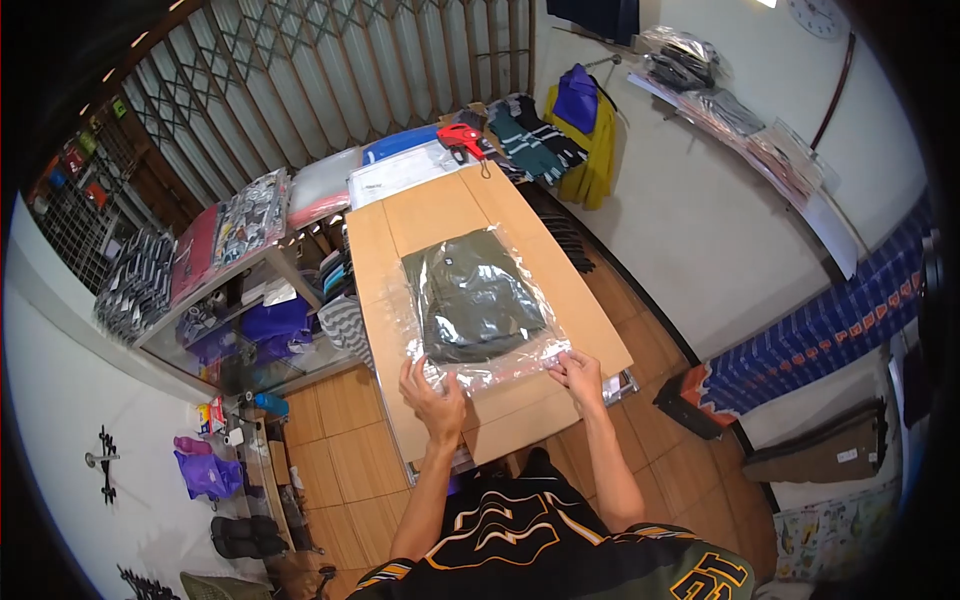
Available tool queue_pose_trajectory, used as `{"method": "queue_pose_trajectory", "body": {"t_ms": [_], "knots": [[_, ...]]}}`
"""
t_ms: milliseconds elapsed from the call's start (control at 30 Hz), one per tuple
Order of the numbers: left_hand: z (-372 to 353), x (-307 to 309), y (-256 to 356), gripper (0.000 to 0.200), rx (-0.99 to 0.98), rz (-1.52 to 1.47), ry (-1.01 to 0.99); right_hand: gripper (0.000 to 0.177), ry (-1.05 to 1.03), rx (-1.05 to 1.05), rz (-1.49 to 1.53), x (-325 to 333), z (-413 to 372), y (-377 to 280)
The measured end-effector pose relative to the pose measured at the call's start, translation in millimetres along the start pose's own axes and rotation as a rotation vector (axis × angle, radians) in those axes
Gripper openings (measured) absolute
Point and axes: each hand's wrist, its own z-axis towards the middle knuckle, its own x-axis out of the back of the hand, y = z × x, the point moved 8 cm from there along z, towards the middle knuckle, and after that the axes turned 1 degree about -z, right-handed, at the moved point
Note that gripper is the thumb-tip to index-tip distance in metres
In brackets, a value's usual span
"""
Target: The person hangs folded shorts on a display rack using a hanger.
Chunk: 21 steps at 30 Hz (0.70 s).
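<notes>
A folded dark green garment (475, 300) lies flat inside a clear plastic bag (500, 372) on the light wooden tabletop (420, 217). The bag is wrinkled and glossy, and its near edge faces me. At the bag's near left corner is my left hand (436, 405), thumb and fingers apart, fingertips touching the plastic. My right hand (580, 380) pinches the near right corner between thumb and fingers.
A red tape dispenser (462, 140) and white sheets (400, 178) sit at the table's far end, beside striped gloves (535, 140). To the left stands a glass display case (250, 300) topped with packaged goods. Stacked blue boxes (810, 340) line the right wall.
</notes>
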Motion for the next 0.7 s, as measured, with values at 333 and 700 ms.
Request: {"method": "queue_pose_trajectory", "body": {"t_ms": [333,700], "knots": [[-34,-115,89,0.030,-0.306,-0.604,-0.617,0.015,-0.053,0.079,-0.033,-5,6,4],[-34,-148,82,0.025,-0.047,-0.764,-0.809,0.012,-0.105,0.246,-0.108,-11,3,3]]}}
